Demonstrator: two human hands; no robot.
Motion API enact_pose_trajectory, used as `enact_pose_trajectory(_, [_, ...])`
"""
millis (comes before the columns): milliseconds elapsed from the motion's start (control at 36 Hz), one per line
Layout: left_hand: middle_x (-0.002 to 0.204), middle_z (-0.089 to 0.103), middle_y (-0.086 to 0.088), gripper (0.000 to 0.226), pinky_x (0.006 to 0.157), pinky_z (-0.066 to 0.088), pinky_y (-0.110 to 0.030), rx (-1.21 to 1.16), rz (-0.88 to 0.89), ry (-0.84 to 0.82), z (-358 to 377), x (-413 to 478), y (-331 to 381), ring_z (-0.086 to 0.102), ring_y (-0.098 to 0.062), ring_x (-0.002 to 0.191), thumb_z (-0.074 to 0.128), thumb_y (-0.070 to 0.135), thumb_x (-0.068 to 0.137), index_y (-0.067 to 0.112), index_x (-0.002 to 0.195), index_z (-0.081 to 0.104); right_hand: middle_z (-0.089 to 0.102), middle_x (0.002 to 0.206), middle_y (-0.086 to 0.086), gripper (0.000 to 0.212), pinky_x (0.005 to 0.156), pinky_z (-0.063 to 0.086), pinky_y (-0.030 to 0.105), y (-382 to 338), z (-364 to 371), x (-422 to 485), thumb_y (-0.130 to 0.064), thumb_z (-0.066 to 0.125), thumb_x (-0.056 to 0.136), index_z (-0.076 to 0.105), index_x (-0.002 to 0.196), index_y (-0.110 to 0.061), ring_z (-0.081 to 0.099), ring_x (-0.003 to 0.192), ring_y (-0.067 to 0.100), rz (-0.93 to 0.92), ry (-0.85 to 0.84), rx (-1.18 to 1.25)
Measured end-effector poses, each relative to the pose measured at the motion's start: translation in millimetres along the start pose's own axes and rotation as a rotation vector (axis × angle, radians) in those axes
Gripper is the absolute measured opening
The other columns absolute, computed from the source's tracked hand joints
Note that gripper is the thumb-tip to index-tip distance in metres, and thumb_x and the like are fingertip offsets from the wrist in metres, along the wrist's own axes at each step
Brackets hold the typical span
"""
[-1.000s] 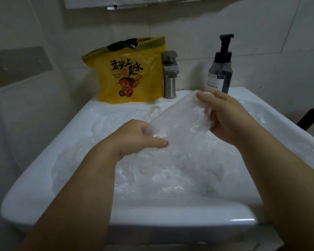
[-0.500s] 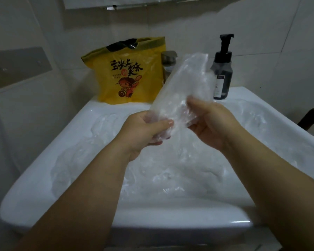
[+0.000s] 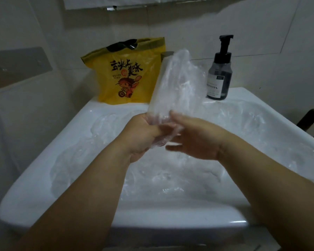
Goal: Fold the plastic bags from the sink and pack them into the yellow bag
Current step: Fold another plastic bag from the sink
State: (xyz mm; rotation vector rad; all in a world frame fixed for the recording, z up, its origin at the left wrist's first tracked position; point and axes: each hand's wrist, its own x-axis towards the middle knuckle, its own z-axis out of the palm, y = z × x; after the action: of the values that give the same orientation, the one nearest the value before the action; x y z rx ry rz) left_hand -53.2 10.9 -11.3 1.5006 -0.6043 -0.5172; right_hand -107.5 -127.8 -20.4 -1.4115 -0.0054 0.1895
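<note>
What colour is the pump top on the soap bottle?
Black: the plastic pump top on the dark bottle, head view.

One left hand and one right hand, two in all; one clear plastic bag raised; one yellow bag; one dark pump bottle; one metal tap, mostly hidden; one white sink; the crumpled clear bags heaped inside cannot be counted.

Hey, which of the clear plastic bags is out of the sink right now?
The clear bag raised upright: the left hand grips its lower end, the right hand touches it. The other bags lie crumpled in the sink.
</note>
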Motion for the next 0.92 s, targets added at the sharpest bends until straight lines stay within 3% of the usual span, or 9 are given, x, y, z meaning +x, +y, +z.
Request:
enact_pose_trajectory(111, [0.059, 0.066, -0.001, 0.019, 0.048, 0.044, -0.015, 0.064, -0.027, -0.045, 0, 0, -4, 0.061, -0.007, 0.052, 0.057, -0.015, 0.083, 0.001, 0.084, 0.067, 0.062, 0.126, 0.016, 0.065, 0.108, 0.039, 0.039, 4, 5, 6, -0.041, 0.064, 0.077, 0.055, 0.13, -0.003, 0.057, 0.117, 0.029, 0.008, 0.038, 0.009])
enact_pose_trajectory(222, [0.066, 0.067, -0.005, 0.005, 0.047, 0.044, -0.017, 0.107, -0.099, -0.083, 0, 0, -6, 0.064, -0.011, 0.058, 0.069, 0.0, 0.083, 0.004, 0.086, 0.069, 0.067, 0.094, 0.013, 0.042, 0.074, 0.053, 0.03, -11, -1, 3, -0.033, 0.053, 0.085, 0.06, 0.109, -0.001, 0.065, 0.084, 0.024, -0.079, 0.074, 0.211])
enact_pose_trajectory(361, [0.073, 0.068, -0.01, 0.01, 0.047, 0.044, -0.017, 0.235, -0.146, -0.117, -2, -2, -7, 0.064, -0.01, 0.057, 0.074, 0.004, 0.08, 0.001, 0.088, 0.07, 0.07, 0.095, 0.006, 0.031, 0.088, 0.05, 0.041, -29, -23, -7, -0.035, 0.051, 0.09, 0.062, 0.108, -0.012, 0.067, 0.093, 0.022, -0.233, 0.195, 0.418])
enact_pose_trajectory(472, [0.063, 0.068, -0.001, 0.004, 0.046, 0.044, -0.014, 0.33, -0.178, -0.186, -3, -7, -4, 0.062, -0.006, 0.053, 0.073, 0.008, 0.082, 0.007, 0.084, 0.07, 0.073, 0.084, 0.003, 0.025, 0.078, 0.053, 0.038, -34, -30, -14, -0.034, 0.051, 0.092, 0.062, 0.101, -0.014, 0.071, 0.081, 0.017, -0.295, 0.255, 0.539])
enact_pose_trajectory(583, [0.093, 0.076, 0.001, 0.041, 0.081, 0.056, -0.026, 0.252, -0.163, -0.216, -5, -8, 0, 0.071, -0.014, 0.087, 0.079, 0.038, 0.061, 0.018, 0.096, 0.073, 0.071, 0.088, 0.004, 0.027, 0.073, 0.055, 0.033, -29, -25, -13, -0.032, 0.05, 0.093, 0.061, 0.107, -0.011, 0.07, 0.083, 0.016, -0.249, 0.199, 0.428])
enact_pose_trajectory(639, [0.095, 0.075, -0.001, 0.05, 0.081, 0.056, -0.03, 0.087, -0.153, -0.166, -6, -5, 4, 0.071, -0.017, 0.09, 0.077, 0.046, 0.057, 0.017, 0.097, 0.072, 0.071, 0.088, 0.005, 0.025, 0.076, 0.057, 0.036, -26, -19, -11, -0.028, 0.045, 0.098, 0.062, 0.103, -0.011, 0.07, 0.085, 0.018, -0.227, 0.194, 0.345])
enact_pose_trajectory(694, [0.087, 0.074, -0.002, 0.046, 0.068, 0.056, -0.025, -0.014, -0.134, -0.122, -5, -4, 8, 0.07, -0.015, 0.082, 0.07, 0.043, 0.061, 0.015, 0.097, 0.07, 0.071, 0.091, 0.009, 0.027, 0.077, 0.059, 0.035, -22, -14, -9, -0.027, 0.043, 0.1, 0.063, 0.103, -0.009, 0.069, 0.087, 0.02, -0.198, 0.187, 0.285])
enact_pose_trajectory(778, [0.069, 0.07, 0.002, 0.026, 0.055, 0.05, -0.019, 0.159, -0.134, -0.108, -2, -5, 4, 0.065, -0.007, 0.061, 0.075, 0.028, 0.069, 0.012, 0.089, 0.069, 0.07, 0.103, 0.013, 0.037, 0.076, 0.059, 0.036, -19, -8, -8, -0.033, 0.047, 0.096, 0.058, 0.119, -0.006, 0.069, 0.095, 0.025, -0.153, 0.159, 0.232])
enact_pose_trajectory(917, [0.086, 0.074, -0.008, 0.013, 0.075, 0.056, -0.029, -0.007, -0.036, 0.173, -2, 6, -4, 0.069, -0.017, 0.077, 0.069, 0.006, 0.085, 0.004, 0.098, 0.071, 0.069, 0.108, 0.012, 0.052, 0.09, 0.052, 0.04, -17, -3, -11, -0.053, 0.049, 0.08, 0.063, 0.114, -0.016, 0.065, 0.1, 0.029, -0.124, 0.006, 0.187])
